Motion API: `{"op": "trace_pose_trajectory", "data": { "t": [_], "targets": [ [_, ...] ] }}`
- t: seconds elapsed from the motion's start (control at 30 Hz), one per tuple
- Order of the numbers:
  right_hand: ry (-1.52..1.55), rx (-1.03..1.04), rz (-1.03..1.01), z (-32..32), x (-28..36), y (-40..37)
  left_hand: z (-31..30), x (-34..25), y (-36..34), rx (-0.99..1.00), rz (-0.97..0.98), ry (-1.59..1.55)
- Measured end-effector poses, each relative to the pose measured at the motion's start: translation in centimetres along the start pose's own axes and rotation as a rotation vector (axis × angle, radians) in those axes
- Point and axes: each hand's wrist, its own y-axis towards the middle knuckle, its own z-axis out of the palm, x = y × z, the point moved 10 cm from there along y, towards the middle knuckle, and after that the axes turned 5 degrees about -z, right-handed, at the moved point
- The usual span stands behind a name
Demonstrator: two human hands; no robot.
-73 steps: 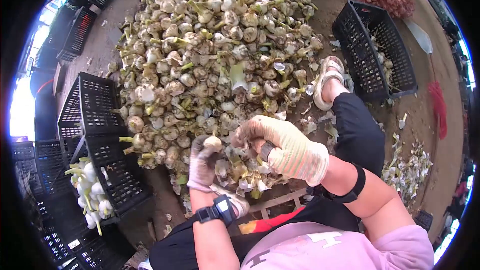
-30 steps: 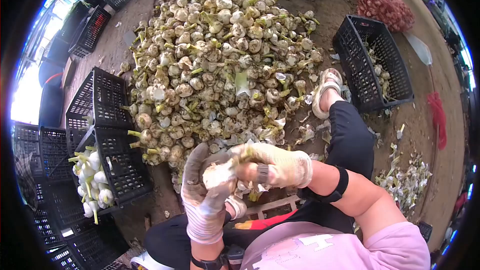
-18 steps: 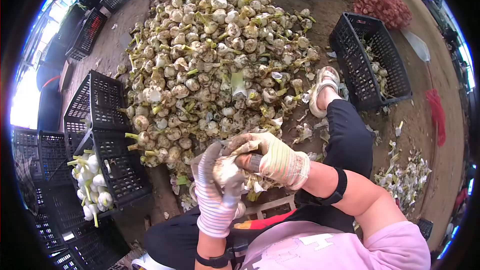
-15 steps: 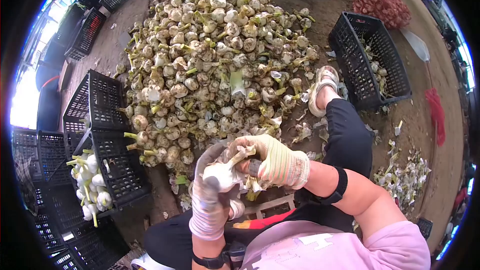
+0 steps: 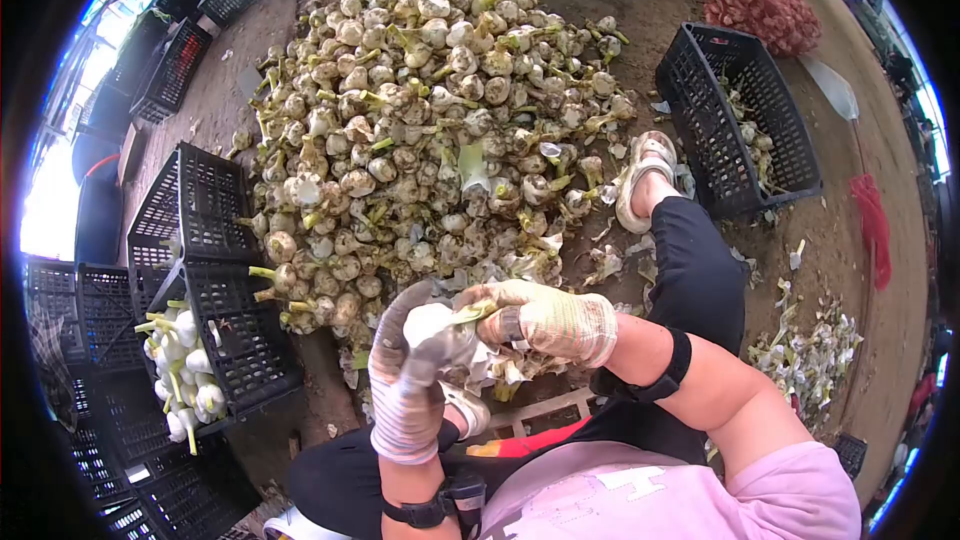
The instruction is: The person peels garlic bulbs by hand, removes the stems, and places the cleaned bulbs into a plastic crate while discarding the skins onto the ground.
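Above scattered husks [image 5: 600, 265], both hands [image 5: 475, 340] grip garlic [image 5: 430, 324].

Matt black plastic crates [image 5: 738, 120], dull ribbed cloth glove [image 5: 407, 405], smooth white peeled garlic bulbs [image 5: 184, 365].

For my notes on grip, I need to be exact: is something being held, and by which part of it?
Yes, a garlic. The left hand holds it around the bulb; the right hand grips it at the stem.
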Motion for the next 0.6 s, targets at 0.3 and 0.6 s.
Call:
{"op": "trace_pose_trajectory", "data": {
  "t": [0.3,0.6],
  "targets": [
    [-0.623,-0.122,-0.213,-2.3,2.2,1.2,-1.8,-0.5,-0.8,-0.036,-0.025,-0.547],
    [-1.177,0.005,-0.186,-0.7,2.8,1.2,-1.3,-2.0,-1.5,0.08,-0.007,-0.582]
  ]
}}
